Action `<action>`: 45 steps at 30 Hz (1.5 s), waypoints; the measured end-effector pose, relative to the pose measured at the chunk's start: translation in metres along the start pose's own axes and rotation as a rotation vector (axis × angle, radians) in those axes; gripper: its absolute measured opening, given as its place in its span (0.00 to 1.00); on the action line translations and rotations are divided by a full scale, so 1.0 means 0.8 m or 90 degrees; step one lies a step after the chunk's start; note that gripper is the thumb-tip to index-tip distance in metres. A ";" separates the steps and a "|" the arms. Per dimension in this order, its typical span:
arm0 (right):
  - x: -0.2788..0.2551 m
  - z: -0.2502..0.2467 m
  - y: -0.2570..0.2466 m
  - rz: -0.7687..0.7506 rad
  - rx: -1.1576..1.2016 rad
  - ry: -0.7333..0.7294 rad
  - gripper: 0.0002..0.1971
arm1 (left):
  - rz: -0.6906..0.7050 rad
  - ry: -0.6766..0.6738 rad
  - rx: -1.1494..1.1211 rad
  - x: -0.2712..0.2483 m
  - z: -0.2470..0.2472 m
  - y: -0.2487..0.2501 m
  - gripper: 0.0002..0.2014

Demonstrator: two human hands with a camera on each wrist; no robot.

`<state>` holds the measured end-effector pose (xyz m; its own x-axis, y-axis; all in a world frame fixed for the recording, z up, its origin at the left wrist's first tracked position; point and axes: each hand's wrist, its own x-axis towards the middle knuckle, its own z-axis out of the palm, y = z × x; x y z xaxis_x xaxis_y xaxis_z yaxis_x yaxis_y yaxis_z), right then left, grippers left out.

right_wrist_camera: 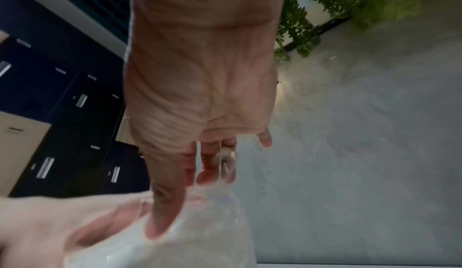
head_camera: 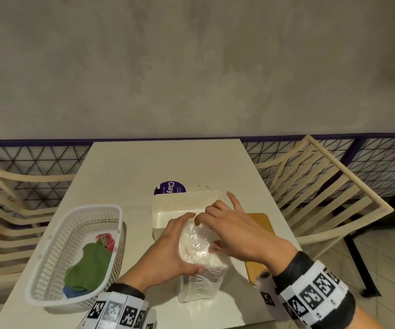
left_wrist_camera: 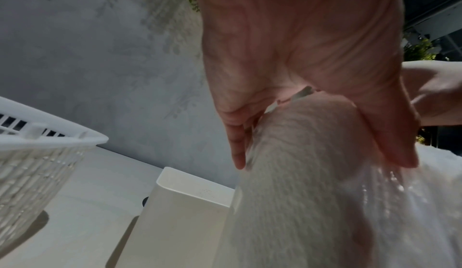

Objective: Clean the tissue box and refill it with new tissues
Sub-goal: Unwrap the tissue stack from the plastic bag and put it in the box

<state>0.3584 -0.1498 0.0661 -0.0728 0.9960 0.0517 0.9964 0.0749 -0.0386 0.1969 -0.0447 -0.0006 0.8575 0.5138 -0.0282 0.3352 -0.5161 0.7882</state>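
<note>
- Head view: a pack of tissues (head_camera: 201,262), soft, white and wrapped in crinkled clear film, is stood on end on the smooth white table (head_camera: 125,167) in the lower middle of the frame. It is clasped by the left hand (head_camera: 168,250), whose fingers are curled round its left side. The film at its top is pinched by the right hand (head_camera: 234,233), with the index finger stuck out straight. Just behind the pack sits the tissue box (head_camera: 182,210), a cream rounded-corner shell, open on top. A perforated white plastic basket (head_camera: 56,252) at lower left holds green, red and blue cloths. A flat wooden lid (head_camera: 260,224) lies at the right, partly hidden by the right arm.
- Left wrist view: the left hand (left_wrist_camera: 300,74) is wrapped over the glossy pack (left_wrist_camera: 325,203); the box (left_wrist_camera: 180,213) and the latticed basket (left_wrist_camera: 37,163) are seen at lower left.
- Right wrist view: the thumb of the right hand (right_wrist_camera: 200,114) is pressed onto the film of the pack (right_wrist_camera: 200,242), with the fingertips bent close above it.
</note>
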 end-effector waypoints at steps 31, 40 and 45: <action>-0.076 0.031 0.034 0.101 0.266 -0.110 0.06 | -0.021 -0.063 0.027 -0.012 -0.015 -0.004 0.49; -0.043 0.058 -0.013 0.308 0.441 0.101 0.21 | -0.088 0.166 0.033 -0.004 -0.013 0.030 0.21; -0.031 0.070 -0.024 0.393 0.485 0.101 0.14 | -0.146 0.244 -0.112 -0.003 -0.018 0.025 0.13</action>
<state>0.3388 -0.1734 0.0099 0.5119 0.8567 -0.0635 0.5598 -0.3887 -0.7319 0.1958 -0.0465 0.0245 0.5521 0.8337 -0.0112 0.3996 -0.2528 0.8811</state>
